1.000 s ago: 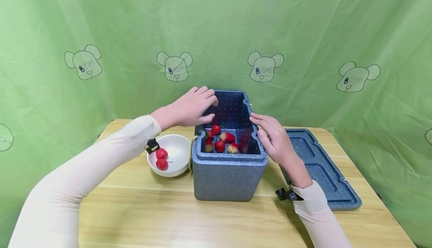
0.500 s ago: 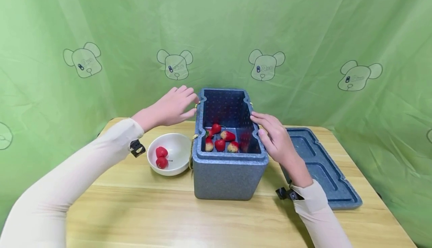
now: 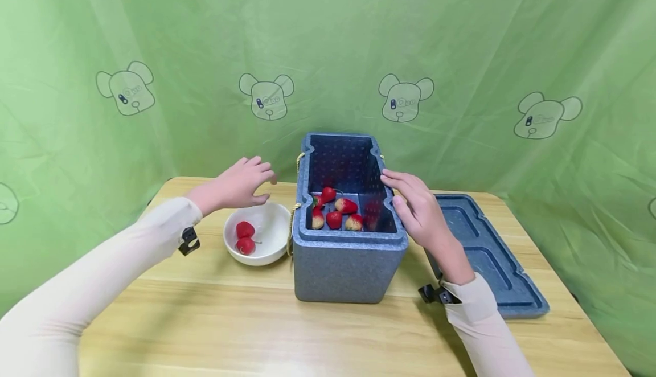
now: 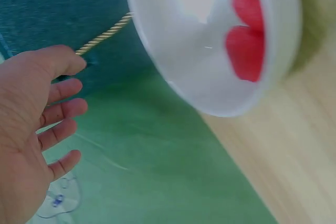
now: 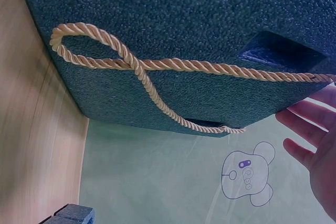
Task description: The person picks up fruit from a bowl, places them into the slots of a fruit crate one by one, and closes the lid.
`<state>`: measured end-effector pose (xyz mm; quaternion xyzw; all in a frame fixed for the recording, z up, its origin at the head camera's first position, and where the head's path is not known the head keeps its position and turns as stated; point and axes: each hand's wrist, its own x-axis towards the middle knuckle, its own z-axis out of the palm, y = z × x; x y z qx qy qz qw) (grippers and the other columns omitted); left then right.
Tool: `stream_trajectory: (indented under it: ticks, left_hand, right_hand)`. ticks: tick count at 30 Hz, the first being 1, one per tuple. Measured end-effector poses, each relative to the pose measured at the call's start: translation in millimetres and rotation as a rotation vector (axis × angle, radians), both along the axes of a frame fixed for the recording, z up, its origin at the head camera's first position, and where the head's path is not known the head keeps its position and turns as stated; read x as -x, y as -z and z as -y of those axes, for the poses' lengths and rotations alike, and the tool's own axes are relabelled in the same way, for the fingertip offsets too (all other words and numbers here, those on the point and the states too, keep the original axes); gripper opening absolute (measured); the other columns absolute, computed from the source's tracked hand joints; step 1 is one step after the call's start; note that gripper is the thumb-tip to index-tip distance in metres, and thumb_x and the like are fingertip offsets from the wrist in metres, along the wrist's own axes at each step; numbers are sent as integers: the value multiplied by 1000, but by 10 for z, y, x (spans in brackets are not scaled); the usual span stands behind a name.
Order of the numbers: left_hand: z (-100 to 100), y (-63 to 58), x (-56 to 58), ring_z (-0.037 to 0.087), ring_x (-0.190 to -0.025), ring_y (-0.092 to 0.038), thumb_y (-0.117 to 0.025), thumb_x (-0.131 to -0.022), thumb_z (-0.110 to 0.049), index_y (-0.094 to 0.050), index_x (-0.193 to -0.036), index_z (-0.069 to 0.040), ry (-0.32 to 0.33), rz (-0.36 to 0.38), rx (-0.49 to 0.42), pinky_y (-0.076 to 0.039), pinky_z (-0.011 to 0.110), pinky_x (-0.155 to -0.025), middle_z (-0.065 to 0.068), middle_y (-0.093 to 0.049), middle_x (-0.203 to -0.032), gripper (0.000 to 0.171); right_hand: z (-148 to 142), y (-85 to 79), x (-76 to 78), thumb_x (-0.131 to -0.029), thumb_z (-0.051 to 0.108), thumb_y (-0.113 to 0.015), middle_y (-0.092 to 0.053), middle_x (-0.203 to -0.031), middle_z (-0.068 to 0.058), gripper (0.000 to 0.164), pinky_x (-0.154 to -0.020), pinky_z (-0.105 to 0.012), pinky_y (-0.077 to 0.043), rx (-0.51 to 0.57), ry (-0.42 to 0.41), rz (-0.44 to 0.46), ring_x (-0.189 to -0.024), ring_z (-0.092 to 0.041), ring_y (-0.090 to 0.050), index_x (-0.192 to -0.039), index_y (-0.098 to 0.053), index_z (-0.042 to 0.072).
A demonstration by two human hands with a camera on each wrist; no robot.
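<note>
Over the far side of a white bowl [image 3: 277, 234], my left hand [image 3: 237, 186] hovers with relaxed, spread fingers and holds nothing. Two red cherries [image 3: 245, 237] lie together inside the bowl; one has a stem showing. My right hand [image 3: 417, 206] rests its fingers on the right rim of an open blue-grey foam box [image 3: 348, 271]. Inside the box, several strawberries [image 3: 345, 206] and some round red fruit [image 3: 328, 194] lie on the floor near the front. In the left wrist view the left hand's fingers [image 4: 63, 111] are bent slightly, apart from the bowl.
The box's lid [image 3: 487, 251] lies on the wooden table [image 3: 230, 320] to the right, beneath the right forearm in the head view. A twisted gold rope [image 5: 184, 65] hangs along the box's right side. Behind everything hangs a green curtain [image 3: 328, 24] with bear-head prints.
My left hand has moved from above the box to the left and lower, over the bowl's far rim. The right hand stays at the box's rim. The fruit has not moved.
</note>
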<state>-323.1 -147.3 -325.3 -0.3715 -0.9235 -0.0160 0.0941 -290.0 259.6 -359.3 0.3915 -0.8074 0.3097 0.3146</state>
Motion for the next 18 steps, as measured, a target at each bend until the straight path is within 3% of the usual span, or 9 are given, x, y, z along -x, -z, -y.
stream_trajectory:
  ticks: [6, 13, 18]
  left_hand:
    - [133, 172, -20, 28, -105, -55, -83, -79, -19, -73, -110, -10, 19, 53, 58, -45, 45, -86, 7, -69, -112, 34]
    - [193, 307, -57, 26, -105, -54, -87, -74, -14, -76, -110, -11, 1, 157, 103, -43, 46, -90, 6, -71, -112, 38]
    - [229, 415, -92, 24, -104, -54, -87, -71, -14, -77, -108, -13, 0, 180, 137, -44, 46, -92, 4, -70, -110, 39]
  right_hand:
    - [3, -2, -1, -107, 26, -42, -62, -140, -19, 44, -120, -31, -32, 3, -2, 3, -131, -37, -55, -134, -64, 0]
    - [-8, 3, 17, -106, 24, -42, -62, -140, -18, 43, -120, -31, -32, 0, 2, 0, -131, -36, -55, -133, -64, 0]
    - [-4, 7, 15, -106, 27, -42, -62, -140, -18, 44, -119, -32, -33, 5, -5, -3, -131, -37, -55, -133, -64, 0]
